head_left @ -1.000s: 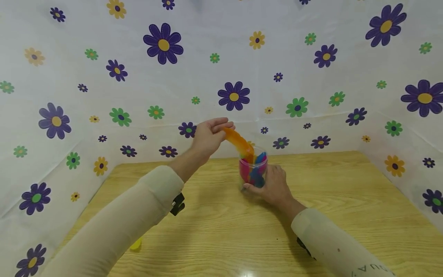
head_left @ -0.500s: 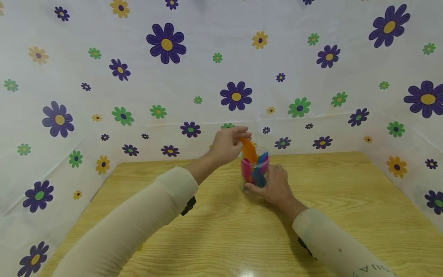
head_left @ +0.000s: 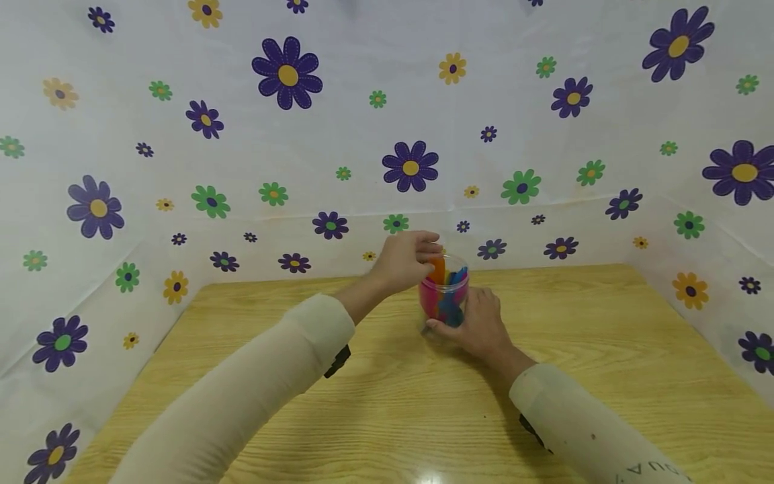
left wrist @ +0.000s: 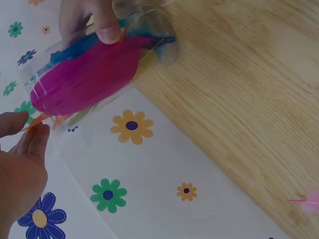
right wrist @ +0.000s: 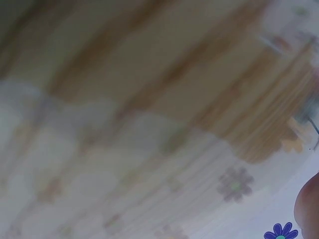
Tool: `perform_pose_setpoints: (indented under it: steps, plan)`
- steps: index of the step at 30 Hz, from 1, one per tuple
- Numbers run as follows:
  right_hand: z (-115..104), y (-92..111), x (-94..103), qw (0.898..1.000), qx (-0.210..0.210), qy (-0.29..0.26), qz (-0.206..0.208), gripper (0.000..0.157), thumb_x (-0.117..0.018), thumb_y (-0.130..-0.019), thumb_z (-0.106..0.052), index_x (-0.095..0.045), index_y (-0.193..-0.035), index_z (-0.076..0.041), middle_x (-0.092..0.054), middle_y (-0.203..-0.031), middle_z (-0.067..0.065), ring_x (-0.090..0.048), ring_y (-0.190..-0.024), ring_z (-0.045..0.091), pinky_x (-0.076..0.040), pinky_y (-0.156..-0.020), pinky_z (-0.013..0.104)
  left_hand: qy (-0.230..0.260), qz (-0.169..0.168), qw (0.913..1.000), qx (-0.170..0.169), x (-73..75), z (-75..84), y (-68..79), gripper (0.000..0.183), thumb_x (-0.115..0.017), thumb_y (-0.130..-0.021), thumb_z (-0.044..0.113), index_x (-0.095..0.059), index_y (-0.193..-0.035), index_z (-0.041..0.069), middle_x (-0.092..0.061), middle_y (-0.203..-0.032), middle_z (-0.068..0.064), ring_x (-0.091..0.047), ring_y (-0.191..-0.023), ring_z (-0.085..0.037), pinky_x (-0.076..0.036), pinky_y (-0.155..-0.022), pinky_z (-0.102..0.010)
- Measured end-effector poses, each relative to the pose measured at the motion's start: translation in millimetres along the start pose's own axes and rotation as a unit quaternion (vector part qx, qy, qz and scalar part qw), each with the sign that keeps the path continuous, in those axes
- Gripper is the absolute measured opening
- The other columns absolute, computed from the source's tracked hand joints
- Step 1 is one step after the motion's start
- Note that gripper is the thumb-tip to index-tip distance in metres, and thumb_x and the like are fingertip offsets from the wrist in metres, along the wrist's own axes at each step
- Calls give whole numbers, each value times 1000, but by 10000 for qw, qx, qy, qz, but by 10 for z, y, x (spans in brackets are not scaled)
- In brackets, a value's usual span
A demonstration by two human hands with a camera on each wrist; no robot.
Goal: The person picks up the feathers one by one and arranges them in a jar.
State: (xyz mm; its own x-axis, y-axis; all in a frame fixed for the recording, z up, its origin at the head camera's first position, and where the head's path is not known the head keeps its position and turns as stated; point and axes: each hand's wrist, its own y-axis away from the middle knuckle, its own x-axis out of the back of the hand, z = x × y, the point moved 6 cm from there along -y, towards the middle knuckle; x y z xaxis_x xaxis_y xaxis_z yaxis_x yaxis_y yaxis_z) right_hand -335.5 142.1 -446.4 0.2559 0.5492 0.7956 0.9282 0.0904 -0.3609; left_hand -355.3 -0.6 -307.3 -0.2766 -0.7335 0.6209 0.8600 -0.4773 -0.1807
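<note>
A clear jar [head_left: 445,289] stands on the table in the head view, packed with coloured feathers. Through its wall in the left wrist view show a broad magenta feather [left wrist: 89,79] and a blue feather [left wrist: 75,48]. At the jar's mouth my left hand [head_left: 406,261] pinches an orange feather [head_left: 436,270] between thumb and fingers, most of it down inside the jar. My right hand [head_left: 481,325] grips the jar low on its right side, thumb across the front. The right wrist view is largely blurred, with part of a finger [right wrist: 308,209] at its right edge.
The wooden table [head_left: 387,417] reaches back to a white cloth [head_left: 338,134] printed with flowers, which also hangs at both sides. A pale pink feather [left wrist: 311,200] lies on the table at the right edge of the left wrist view.
My left hand has moved right and down to the jar's mouth, and the orange feather has slid deeper among the others. The right hand keeps its grip on the jar.
</note>
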Motion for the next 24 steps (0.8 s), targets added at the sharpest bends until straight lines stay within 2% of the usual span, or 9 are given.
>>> perform_pose_setpoints:
  steps: [5,12,17,21,22,23,24]
  plan:
    - [-14,-3,2,9999,68,-93,61,90,-75,-76,-66,-47,-132,-1,-60,-115,15,-49,-110,34,-35,-101,52,284,355,9989,-138,173,-52,15,46,-63,-94,0,-53,-139,-1,-65,-131,-16,-66,-119,-25,-53,-95,-32]
    - [-10,-1,12,9998,109,-101,109,89,-75,-75,-66,-48,-131,-2,-60,-113,13,-48,-108,32,-34,-100,50,217,583,9980,-95,416,-151,94,46,-62,-96,5,-53,-141,1,-63,-134,-15,-64,-121,-24,-52,-97,-32]
    - [-25,8,24,9997,149,-150,129,89,-76,-75,-65,-48,-130,-1,-59,-112,14,-48,-107,32,-33,-101,52,-82,677,9976,-114,581,-232,178,45,-63,-96,7,-54,-140,4,-61,-137,-13,-60,-127,-26,-49,-102,-35]
    - [-29,13,23,9998,132,-140,105,89,-76,-75,-65,-47,-130,-1,-59,-112,14,-48,-107,32,-34,-101,52,-662,573,9958,-265,680,-291,255,48,-60,-98,11,-50,-145,6,-57,-143,-10,-52,-135,-27,-43,-108,-40]
    - [-30,15,23,9997,135,-141,110,89,-76,-75,-64,-47,-130,-1,-59,-111,14,-48,-106,32,-34,-100,51,-852,510,9946,-314,697,-305,278,50,-59,-98,13,-48,-146,7,-56,-145,-10,-60,-126,-27,-45,-107,-40]
    - [-32,15,22,9997,151,-141,123,88,-76,-75,-64,-47,-130,-1,-59,-111,14,-48,-106,32,-34,-100,52,-1067,431,9927,-360,711,-321,300,51,-58,-98,13,-46,-148,8,-61,-139,-12,-67,-111,-27,-50,-102,-41]
    - [-34,15,21,9997,164,-154,133,88,-76,-75,-64,-48,-130,-1,-59,-111,14,-48,-106,32,-34,-100,52,-1310,345,9899,-427,722,-340,321,53,-56,-99,14,-44,-150,9,-59,-141,-13,-69,-93,-26,-50,-101,-42]
